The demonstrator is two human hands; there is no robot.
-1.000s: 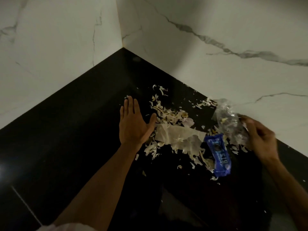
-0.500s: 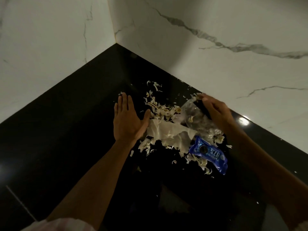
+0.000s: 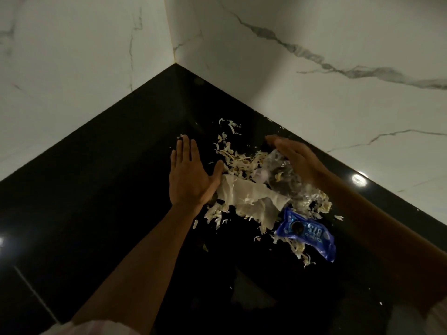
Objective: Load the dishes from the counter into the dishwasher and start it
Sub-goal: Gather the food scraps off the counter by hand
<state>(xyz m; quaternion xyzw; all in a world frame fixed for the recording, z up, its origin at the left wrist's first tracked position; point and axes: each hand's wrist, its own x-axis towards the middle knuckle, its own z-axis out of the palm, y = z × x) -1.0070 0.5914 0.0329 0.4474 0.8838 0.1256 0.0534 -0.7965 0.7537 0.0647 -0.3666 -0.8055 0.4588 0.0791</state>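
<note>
No dishes or dishwasher are in view. On the black counter [image 3: 101, 189] lies a heap of pale peel scraps [image 3: 238, 163], a crumpled white paper [image 3: 251, 199], a clear plastic bag [image 3: 283, 175] and a blue snack wrapper [image 3: 307, 232]. My left hand [image 3: 191, 175] lies flat and open on the counter, its thumb edge against the left side of the paper and scraps. My right hand [image 3: 295, 158] is flat, fingers together, set on edge against the far right side of the heap, over the clear bag. The litter sits between both hands.
White marble walls [image 3: 314, 105] meet in a corner just behind the heap and close off the far and right sides. Loose scraps [image 3: 229, 124] lie scattered toward the corner. A glossy black counter surface stretches left and toward me.
My right hand has swept from the right end of the heap to its far side, pushing the clear bag and scraps inward. My left hand has stayed flat in place.
</note>
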